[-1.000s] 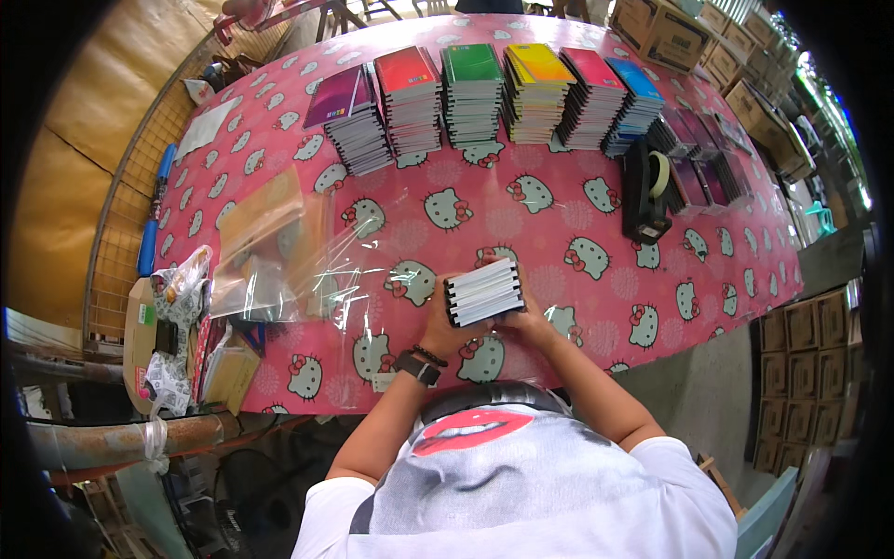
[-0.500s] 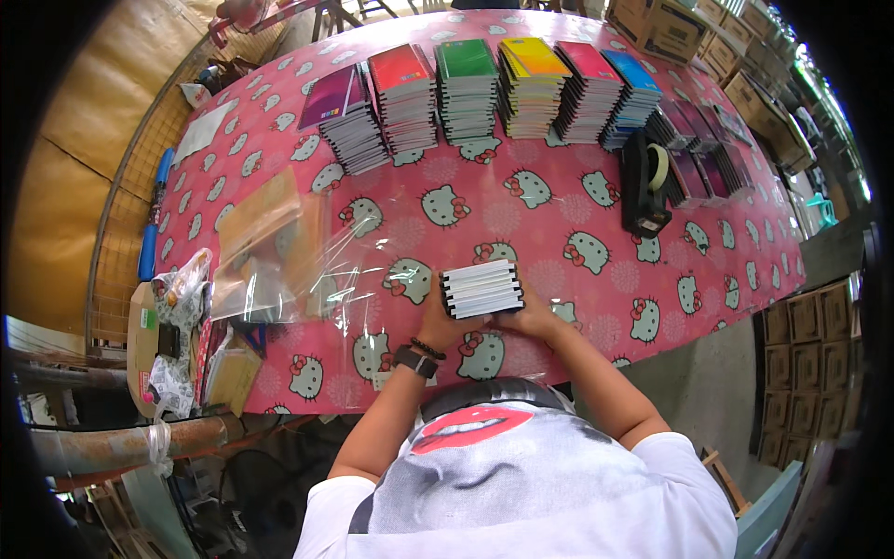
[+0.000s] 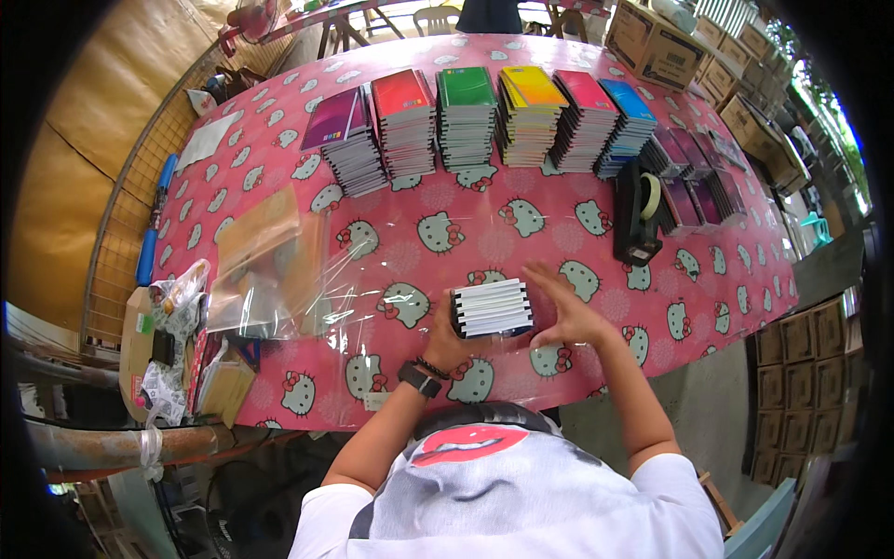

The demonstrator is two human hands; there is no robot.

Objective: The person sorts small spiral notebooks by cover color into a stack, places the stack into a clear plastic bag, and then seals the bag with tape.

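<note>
A small stack of spiral notebooks [image 3: 492, 308] stands near the table's front edge, white page edges and black bindings facing up. My left hand [image 3: 446, 341] grips its left side, fingers partly hidden behind it. Just right of the stack, my right hand [image 3: 570, 314] is open, fingers spread and nothing in them. Beyond, in a row, stand taller notebook stacks with purple [image 3: 337, 119], red [image 3: 403, 94], green [image 3: 465, 89], yellow [image 3: 533, 88], pink [image 3: 585, 93] and blue [image 3: 628, 100] covers.
A black tape dispenser [image 3: 638, 224] stands at right, beside small dark-purple bundles [image 3: 697, 191]. Clear plastic sleeves [image 3: 265, 270] lie at left, with a cluttered box [image 3: 168, 359] at the corner. A pink patterned cover [image 3: 484, 200] spreads over the table. Cardboard boxes [image 3: 656, 47] sit far right.
My right hand has let go of the small stack and moved right, its fingers spreading. The left hand stays on the stack. The view has tilted up slightly.
</note>
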